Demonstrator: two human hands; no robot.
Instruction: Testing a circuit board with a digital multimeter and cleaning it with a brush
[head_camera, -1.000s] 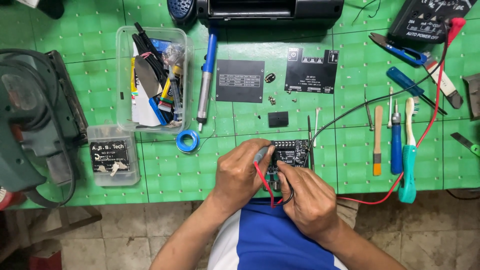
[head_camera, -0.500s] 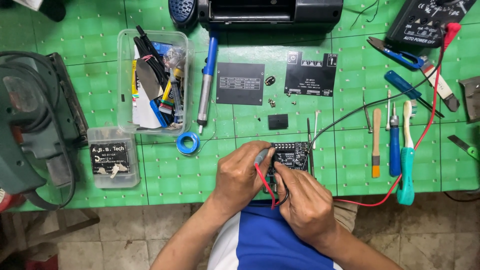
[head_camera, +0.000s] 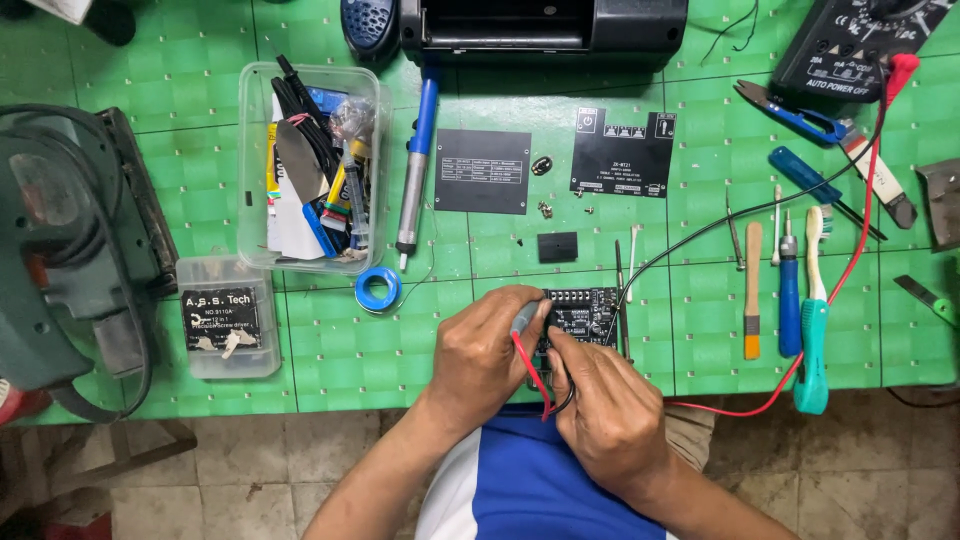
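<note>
On the green cutting mat (head_camera: 330, 350), which we take as our landmark, we see the biggest thing first: a grey-green power tool (head_camera: 60, 250) lying over the mat's left edge. At the mat's far edge sits a black box-shaped machine (head_camera: 545, 25), and at its far right corner a black meter (head_camera: 860, 40), from which a red lead (head_camera: 850, 270) and a black lead (head_camera: 720, 225) run across the mat toward us.

Left of the mat's middle stands a clear plastic tub (head_camera: 310, 80) crammed with tools, and nearer us a smaller clear box (head_camera: 228, 320) with a dark label. Beside the tub lies a blue and silver solder pump (head_camera: 415, 170), with a blue roll of tape (head_camera: 378, 290) just below its tip. Two flat black plates (head_camera: 483, 171) lie toward the far middle of the mat. On the mat's right side we see a row of small tools, among them a teal-handled brush (head_camera: 812, 340) and a blue screwdriver (head_camera: 790, 300).

At the mat's near edge, in the middle, lies the small black circuit board (head_camera: 585, 312). Our left hand (head_camera: 485, 355) is closed around a grey probe (head_camera: 524, 318) with a red wire, its tip at the board's left side. Our right hand (head_camera: 610, 410) is closed too, fingers pinched on a black wire just below the board; whether it holds a second probe, we cannot tell.
</note>
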